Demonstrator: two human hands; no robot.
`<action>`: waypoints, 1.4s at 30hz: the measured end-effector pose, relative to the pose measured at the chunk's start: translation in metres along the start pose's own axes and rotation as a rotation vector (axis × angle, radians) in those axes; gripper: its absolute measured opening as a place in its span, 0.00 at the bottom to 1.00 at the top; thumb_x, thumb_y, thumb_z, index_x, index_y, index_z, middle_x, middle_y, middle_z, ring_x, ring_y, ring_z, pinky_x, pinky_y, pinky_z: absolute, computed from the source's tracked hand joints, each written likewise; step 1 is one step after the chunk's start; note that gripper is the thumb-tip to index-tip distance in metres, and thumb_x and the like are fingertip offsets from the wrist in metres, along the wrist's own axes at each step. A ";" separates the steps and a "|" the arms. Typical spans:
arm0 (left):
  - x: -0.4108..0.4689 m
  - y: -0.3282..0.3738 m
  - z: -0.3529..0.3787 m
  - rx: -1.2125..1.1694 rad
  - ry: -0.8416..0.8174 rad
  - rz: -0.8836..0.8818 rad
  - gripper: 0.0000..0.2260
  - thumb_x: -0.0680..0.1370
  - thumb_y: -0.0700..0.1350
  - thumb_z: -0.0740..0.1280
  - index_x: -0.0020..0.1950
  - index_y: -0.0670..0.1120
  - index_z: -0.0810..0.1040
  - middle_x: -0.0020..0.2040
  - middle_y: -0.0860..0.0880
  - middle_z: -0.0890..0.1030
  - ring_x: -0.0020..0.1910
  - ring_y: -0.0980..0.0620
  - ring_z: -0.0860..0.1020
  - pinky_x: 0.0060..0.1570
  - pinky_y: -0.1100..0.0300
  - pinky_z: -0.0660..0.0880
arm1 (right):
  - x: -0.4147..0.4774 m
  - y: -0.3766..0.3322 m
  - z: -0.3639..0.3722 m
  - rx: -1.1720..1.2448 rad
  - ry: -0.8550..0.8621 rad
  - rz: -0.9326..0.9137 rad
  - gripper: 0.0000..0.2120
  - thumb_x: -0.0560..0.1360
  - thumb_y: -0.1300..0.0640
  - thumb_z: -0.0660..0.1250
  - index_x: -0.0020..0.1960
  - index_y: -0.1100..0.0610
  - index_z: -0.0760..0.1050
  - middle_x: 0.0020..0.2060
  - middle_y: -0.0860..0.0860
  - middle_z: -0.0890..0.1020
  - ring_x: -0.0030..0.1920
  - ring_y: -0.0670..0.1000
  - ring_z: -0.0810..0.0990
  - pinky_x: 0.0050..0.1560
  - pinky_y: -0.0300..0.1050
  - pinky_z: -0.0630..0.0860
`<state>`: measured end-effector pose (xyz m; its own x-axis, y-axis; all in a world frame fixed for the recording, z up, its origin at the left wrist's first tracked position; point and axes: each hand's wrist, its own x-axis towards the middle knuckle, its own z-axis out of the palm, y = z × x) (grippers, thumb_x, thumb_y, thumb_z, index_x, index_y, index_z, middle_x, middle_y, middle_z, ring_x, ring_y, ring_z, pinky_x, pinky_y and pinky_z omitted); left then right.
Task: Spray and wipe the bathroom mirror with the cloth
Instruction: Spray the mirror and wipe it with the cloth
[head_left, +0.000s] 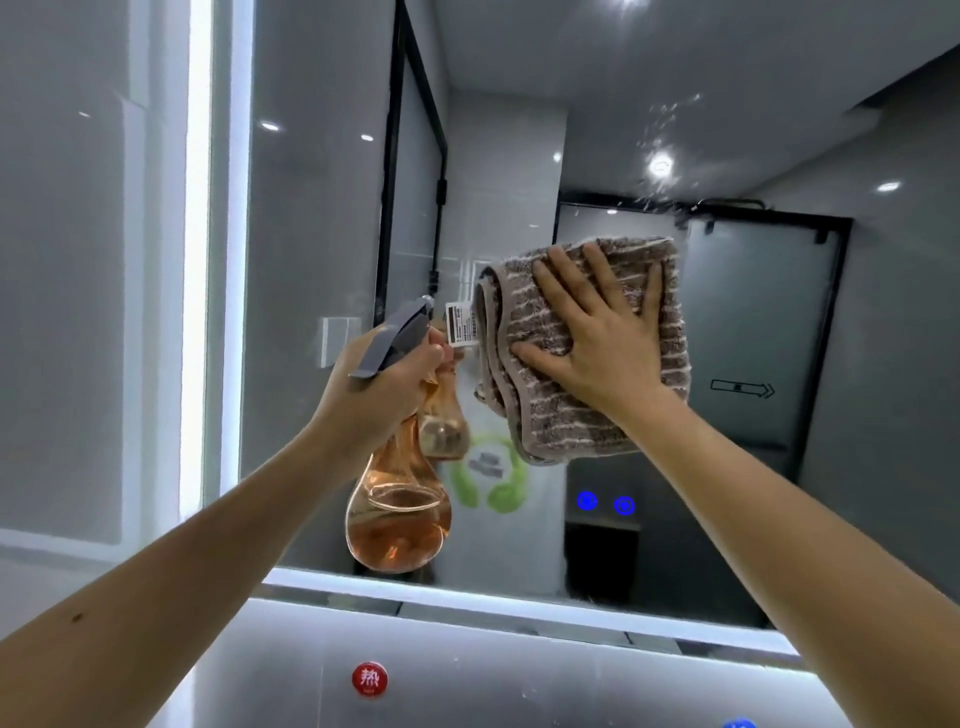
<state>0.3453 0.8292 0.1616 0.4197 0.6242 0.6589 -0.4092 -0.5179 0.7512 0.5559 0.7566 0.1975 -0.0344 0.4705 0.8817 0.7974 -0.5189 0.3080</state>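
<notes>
Here our right hand (602, 338) presses the cloth (587, 348) flat, fingers spread, mid-mirror (322, 208); droplets (660, 150) lie above, toward the top edge; left hand (384, 379) grips the bottle (397, 514).

Brown striped cloth (582, 358) flat against mirror (322, 234)

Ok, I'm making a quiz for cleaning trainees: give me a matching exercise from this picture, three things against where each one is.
Things:
1. spray bottle
2. cloth
3. water droplets

Places:
A. on the mirror above the cloth
B. gripped in the left hand
C. pressed flat under the right hand

Pairs: 1-B, 2-C, 3-A
</notes>
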 end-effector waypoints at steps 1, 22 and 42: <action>0.000 0.000 0.001 0.004 0.004 0.007 0.06 0.75 0.38 0.64 0.39 0.46 0.77 0.40 0.41 0.76 0.40 0.45 0.72 0.35 0.59 0.68 | 0.000 -0.002 0.001 -0.011 0.004 0.013 0.38 0.70 0.28 0.48 0.74 0.44 0.49 0.73 0.41 0.49 0.74 0.47 0.44 0.66 0.63 0.31; -0.009 -0.017 0.017 0.034 -0.042 -0.051 0.04 0.75 0.40 0.64 0.41 0.41 0.78 0.41 0.40 0.78 0.32 0.51 0.71 0.26 0.67 0.65 | -0.085 -0.046 0.034 0.189 -0.066 0.186 0.36 0.72 0.33 0.48 0.74 0.46 0.42 0.74 0.44 0.47 0.72 0.44 0.38 0.68 0.50 0.28; -0.009 -0.015 0.005 0.010 -0.011 -0.083 0.04 0.72 0.43 0.66 0.40 0.42 0.77 0.42 0.38 0.77 0.43 0.44 0.74 0.46 0.48 0.69 | -0.081 -0.039 0.029 0.098 -0.131 0.131 0.37 0.71 0.31 0.48 0.74 0.45 0.40 0.74 0.43 0.46 0.72 0.44 0.36 0.66 0.52 0.25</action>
<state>0.3516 0.8287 0.1442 0.4607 0.6585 0.5951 -0.3644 -0.4710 0.8033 0.5447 0.7593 0.1033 0.1470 0.4956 0.8560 0.8449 -0.5129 0.1518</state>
